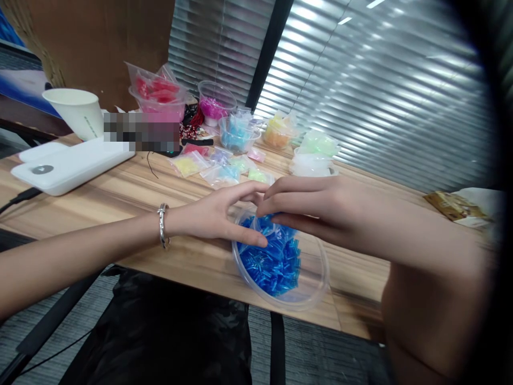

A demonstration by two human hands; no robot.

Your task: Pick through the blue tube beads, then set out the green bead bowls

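Note:
A clear round tub (326,267) of blue tube-shaped pieces (276,275) stands near the table's front edge. Over its back part is a small clear plastic bag (276,234) with blue showing through. My left hand (224,214), a silver bracelet on its wrist, reaches in from the left, curled around the bag's side. Its thumb lies across the bag and its fingers bend behind. From the right comes my right hand (316,206), fingers bent down and closed at the bag's upper part. The two hands' fingertips meet there, hiding the bag's top and my right thumb.
Small bags of coloured pieces (224,166) lie behind the hands. Tubs of pink (162,109), purple (216,104), light blue (238,133) and orange (278,133) pieces stand farther back. A paper cup (78,112) and a white power bank (72,166) are left; a gold packet (457,207) lies right.

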